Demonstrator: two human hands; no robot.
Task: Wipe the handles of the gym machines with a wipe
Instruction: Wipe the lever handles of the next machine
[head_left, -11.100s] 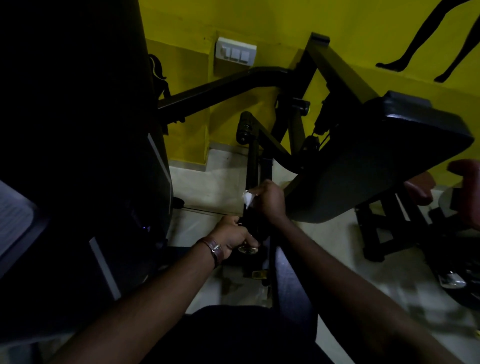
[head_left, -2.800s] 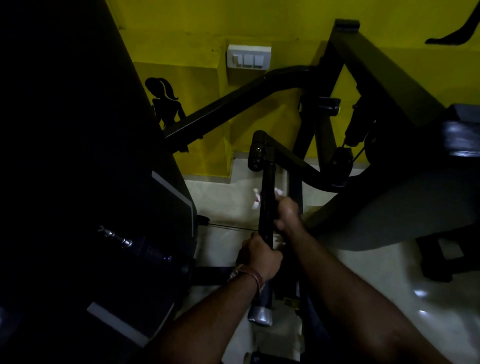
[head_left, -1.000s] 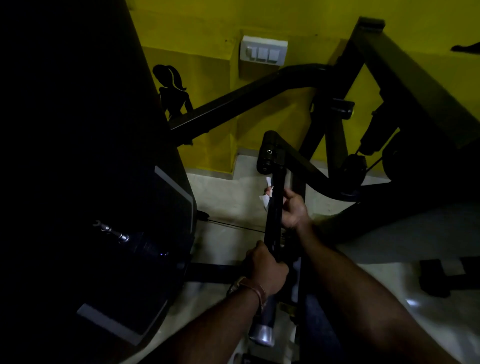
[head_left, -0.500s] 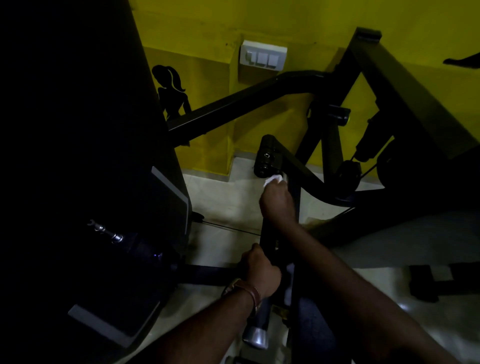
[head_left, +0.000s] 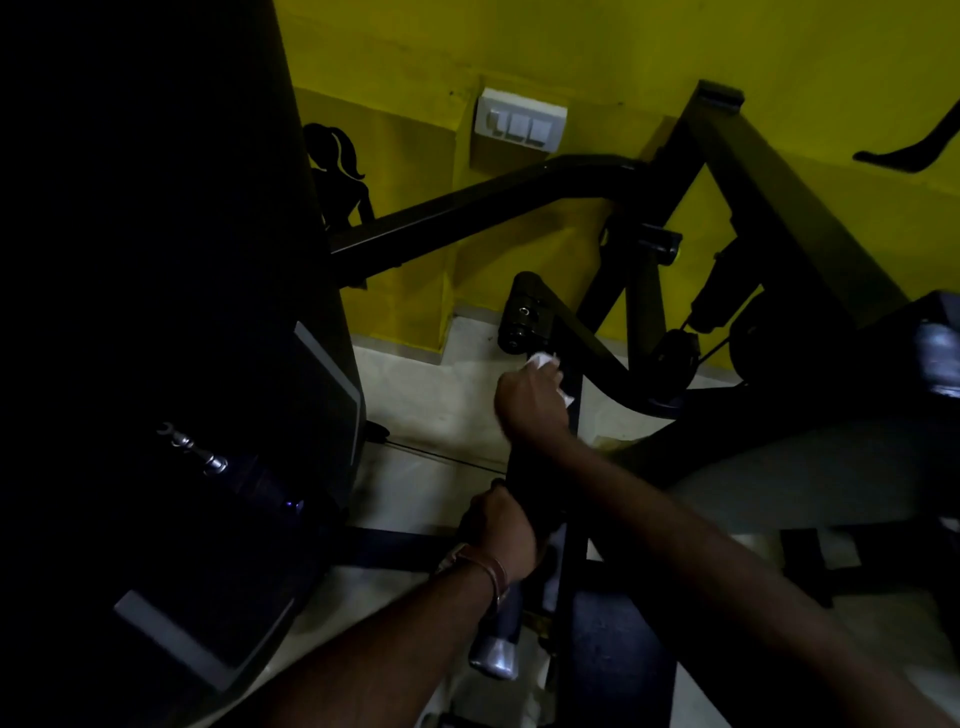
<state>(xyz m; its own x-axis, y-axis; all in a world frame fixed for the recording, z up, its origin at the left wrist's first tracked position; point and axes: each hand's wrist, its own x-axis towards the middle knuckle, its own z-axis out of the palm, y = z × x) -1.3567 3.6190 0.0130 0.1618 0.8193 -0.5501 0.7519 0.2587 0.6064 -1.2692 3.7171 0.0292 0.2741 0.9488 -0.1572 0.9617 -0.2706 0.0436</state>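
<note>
Yellow wall (head_left: 675, 47) – wipe (head_left: 543, 362) in right hand (head_left: 530, 402) – left hand (head_left: 501, 527) grips handle (head_left: 524, 475)

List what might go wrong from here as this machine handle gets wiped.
The right hand holds the wipe right below the hinge block; fingers or wipe could catch in that joint. The left hand grips the handle lower down; if it slackens, the bar may swing. The dim light could hide missed patches.

Pale tiled floor (head_left: 431, 405); black machine frame (head_left: 644, 322) standing on it by yellow wall (head_left: 623, 52).
</note>
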